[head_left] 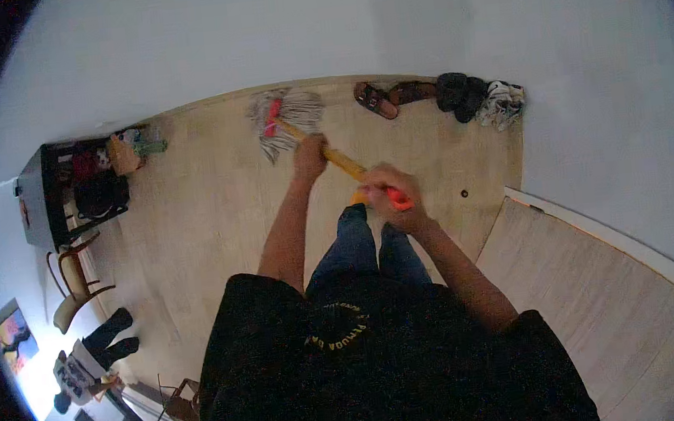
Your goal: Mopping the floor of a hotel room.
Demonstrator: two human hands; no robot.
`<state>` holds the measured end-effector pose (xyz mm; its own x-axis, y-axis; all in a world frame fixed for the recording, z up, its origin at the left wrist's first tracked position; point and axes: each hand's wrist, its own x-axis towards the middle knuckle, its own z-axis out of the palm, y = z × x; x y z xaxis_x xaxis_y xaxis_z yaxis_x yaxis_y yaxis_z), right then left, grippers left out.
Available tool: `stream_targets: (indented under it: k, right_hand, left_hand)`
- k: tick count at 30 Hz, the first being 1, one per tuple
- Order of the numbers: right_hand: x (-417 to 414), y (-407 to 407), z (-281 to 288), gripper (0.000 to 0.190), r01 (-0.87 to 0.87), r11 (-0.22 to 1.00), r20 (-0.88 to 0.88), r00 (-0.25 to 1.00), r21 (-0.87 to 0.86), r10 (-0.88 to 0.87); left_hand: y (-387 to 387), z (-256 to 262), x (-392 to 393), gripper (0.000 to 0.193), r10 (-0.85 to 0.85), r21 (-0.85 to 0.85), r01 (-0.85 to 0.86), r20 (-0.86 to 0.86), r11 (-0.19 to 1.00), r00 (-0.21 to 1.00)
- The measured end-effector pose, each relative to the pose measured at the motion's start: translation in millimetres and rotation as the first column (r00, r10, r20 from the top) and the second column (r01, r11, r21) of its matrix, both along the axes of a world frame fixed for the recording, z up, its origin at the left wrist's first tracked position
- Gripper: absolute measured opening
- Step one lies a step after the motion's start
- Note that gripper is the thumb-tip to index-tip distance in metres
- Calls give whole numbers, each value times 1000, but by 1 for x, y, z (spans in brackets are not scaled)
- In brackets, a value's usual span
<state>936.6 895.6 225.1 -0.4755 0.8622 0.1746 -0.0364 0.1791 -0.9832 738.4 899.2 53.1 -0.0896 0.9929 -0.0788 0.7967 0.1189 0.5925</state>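
Note:
My left hand (311, 159) is closed around the lower part of a yellow mop handle (346, 164). Nearer my body, my right hand (395, 196) grips the same handle close to its red end cap (400, 199). The handle runs diagonally away from me to a string mop head (301, 111) with grey-white strands and a red clamp (273, 118). Its strands lie spread on the pale wood-look floor (219, 191), near the foot of the wall. My right hand is slightly blurred.
Brown sandals (376, 101), black footwear (454, 96) and white shoes (504, 103) line the wall at right. At left stand a dark cabinet (38, 200) holding bags and a wooden chair (76, 290). Another person (79, 372) is farther off at lower left. A raised panel edge (611, 245) borders the right side.

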Motion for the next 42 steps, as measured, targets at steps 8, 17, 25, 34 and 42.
stream_targets:
  k: [8, 17, 25, 34, 42]
  right_hand:
    - [-14, 12, 16, 10, -74, 993, 187, 978, -94, 91]
    - [26, 47, 126, 12, -45, 999, 308, 950, -26, 51]
    - [-30, 27, 87, 16, 3, 974, 41, 999, -227, 6]
    - [19, 21, 113, 15, 225, 932, 196, 965, -286, -173]
    - [93, 33, 150, 22, 318, 935, 282, 922, -159, -266]
  left_hand:
    - [12, -19, -18, 25, -130, 110, 115, 149, 987, 980]
    - [43, 44, 75, 21, -347, 190, 308, 231, 932, 909]
    - [18, 37, -3, 16, -319, 70, 317, 28, 946, 947]
    - [40, 23, 43, 25, -578, -7, 581, 78, 814, 812]
    - [53, 48, 179, 26, -600, 294, 525, 447, 799, 663]
